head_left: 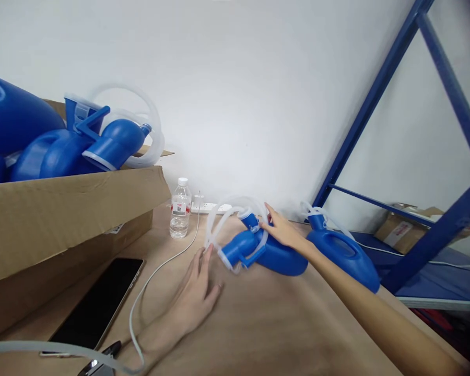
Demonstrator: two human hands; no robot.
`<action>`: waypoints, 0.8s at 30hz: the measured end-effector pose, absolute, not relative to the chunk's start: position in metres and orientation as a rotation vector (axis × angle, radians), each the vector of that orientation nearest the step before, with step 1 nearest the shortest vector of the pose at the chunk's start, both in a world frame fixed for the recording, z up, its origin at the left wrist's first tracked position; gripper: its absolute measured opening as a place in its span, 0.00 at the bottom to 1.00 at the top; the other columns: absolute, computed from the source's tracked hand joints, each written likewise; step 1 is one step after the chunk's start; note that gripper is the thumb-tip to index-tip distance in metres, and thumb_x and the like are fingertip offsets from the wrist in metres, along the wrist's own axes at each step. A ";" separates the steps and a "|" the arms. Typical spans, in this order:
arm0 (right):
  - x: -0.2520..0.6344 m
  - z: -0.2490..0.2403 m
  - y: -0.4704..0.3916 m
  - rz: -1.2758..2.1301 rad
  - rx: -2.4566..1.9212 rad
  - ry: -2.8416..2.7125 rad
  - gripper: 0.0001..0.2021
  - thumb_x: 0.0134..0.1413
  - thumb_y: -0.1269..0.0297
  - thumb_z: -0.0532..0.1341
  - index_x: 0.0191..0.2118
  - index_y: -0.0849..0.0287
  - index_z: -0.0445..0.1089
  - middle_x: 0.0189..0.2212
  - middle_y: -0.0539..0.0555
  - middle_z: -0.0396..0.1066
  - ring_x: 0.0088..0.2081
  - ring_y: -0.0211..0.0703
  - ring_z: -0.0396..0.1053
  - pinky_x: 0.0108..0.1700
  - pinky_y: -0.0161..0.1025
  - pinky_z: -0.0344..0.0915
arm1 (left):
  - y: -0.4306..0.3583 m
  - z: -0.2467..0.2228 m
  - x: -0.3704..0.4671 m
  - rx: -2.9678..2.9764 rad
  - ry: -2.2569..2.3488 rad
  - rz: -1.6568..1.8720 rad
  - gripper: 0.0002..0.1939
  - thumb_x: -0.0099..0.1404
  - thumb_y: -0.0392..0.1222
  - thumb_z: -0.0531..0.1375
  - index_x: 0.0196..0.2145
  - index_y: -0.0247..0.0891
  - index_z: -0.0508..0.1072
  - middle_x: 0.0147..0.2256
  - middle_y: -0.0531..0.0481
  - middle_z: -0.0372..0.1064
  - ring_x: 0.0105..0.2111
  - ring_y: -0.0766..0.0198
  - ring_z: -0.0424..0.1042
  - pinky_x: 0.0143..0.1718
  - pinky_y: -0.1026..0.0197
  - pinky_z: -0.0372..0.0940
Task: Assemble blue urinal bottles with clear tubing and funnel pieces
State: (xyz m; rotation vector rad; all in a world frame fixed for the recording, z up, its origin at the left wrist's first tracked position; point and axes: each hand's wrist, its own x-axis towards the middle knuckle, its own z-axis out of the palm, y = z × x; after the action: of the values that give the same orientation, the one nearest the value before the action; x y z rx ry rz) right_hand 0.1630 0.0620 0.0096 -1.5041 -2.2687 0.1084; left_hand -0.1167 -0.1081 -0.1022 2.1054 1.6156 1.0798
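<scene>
A blue plastic urinal bottle [284, 256] lies on its side on the tan table, its neck toward the left. A blue angled funnel piece [238, 248] with a pale rim lies against it, and a clear coiled tube [213, 216] loops around both. My right hand [280, 227] reaches over the bottle with fingers apart, touching the tube near the neck. Flat and low over the table, my left hand [196, 295] has its fingers stretched out; the fingertips are at the tube's left side. Further right lies a second blue urinal bottle [342, 256] with its own tube.
At left, an open cardboard box [74, 203] holds several blue bottles and tubes. A black phone [97, 303], a water bottle [180, 209], a power strip [211, 208] and a white cable [156, 271] lie nearby. A blue metal frame [364, 109] stands at right.
</scene>
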 end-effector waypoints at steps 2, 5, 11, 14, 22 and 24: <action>0.159 0.012 0.029 0.124 -1.429 -2.325 0.39 0.64 0.44 0.56 0.73 0.58 0.48 0.55 0.61 0.71 0.53 0.56 0.71 0.57 0.50 0.65 | -0.109 -0.098 -0.116 2.104 1.548 1.170 0.44 0.68 0.49 0.59 0.73 0.42 0.40 0.72 0.35 0.45 0.71 0.43 0.47 0.68 0.37 0.53; 0.157 0.013 -0.006 0.077 -1.330 -2.370 0.37 0.64 0.39 0.55 0.71 0.53 0.52 0.55 0.60 0.72 0.52 0.56 0.72 0.55 0.50 0.67 | -0.113 -0.093 -0.114 2.086 1.442 1.230 0.50 0.64 0.52 0.64 0.73 0.43 0.40 0.69 0.34 0.51 0.68 0.41 0.56 0.65 0.38 0.57; 0.173 -0.001 -0.011 -0.195 -1.147 -2.428 0.39 0.67 0.39 0.50 0.73 0.57 0.47 0.61 0.65 0.68 0.57 0.59 0.70 0.60 0.57 0.64 | -0.120 -0.084 -0.110 1.999 1.411 1.232 0.48 0.66 0.50 0.61 0.73 0.45 0.35 0.46 0.44 0.73 0.47 0.50 0.75 0.53 0.42 0.68; 0.183 -0.004 0.003 -0.281 -1.062 -2.463 0.32 0.70 0.43 0.46 0.69 0.59 0.58 0.57 0.64 0.72 0.56 0.58 0.70 0.58 0.57 0.64 | -0.119 -0.079 -0.114 2.006 1.405 1.283 0.49 0.65 0.48 0.61 0.72 0.44 0.35 0.46 0.44 0.72 0.46 0.51 0.74 0.53 0.43 0.68; 0.188 -0.014 0.029 -0.619 -1.249 -2.286 0.23 0.73 0.58 0.45 0.55 0.57 0.74 0.50 0.64 0.74 0.51 0.59 0.69 0.54 0.57 0.63 | -0.116 -0.072 -0.130 2.212 1.435 1.171 0.48 0.65 0.49 0.62 0.73 0.44 0.39 0.51 0.42 0.74 0.49 0.51 0.74 0.56 0.44 0.67; 0.181 -0.025 0.022 -0.620 -1.245 -2.131 0.22 0.72 0.59 0.46 0.57 0.57 0.72 0.52 0.66 0.71 0.54 0.62 0.67 0.54 0.59 0.63 | -0.115 -0.074 -0.131 2.326 1.420 1.114 0.45 0.66 0.49 0.61 0.73 0.44 0.43 0.53 0.41 0.73 0.52 0.50 0.73 0.58 0.43 0.66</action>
State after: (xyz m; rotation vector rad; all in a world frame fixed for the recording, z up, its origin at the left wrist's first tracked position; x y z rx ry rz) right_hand 0.1809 0.0216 -0.0245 -1.2455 -2.1306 -0.6203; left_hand -0.1312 -0.1149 -0.0735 2.3258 1.4195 1.1142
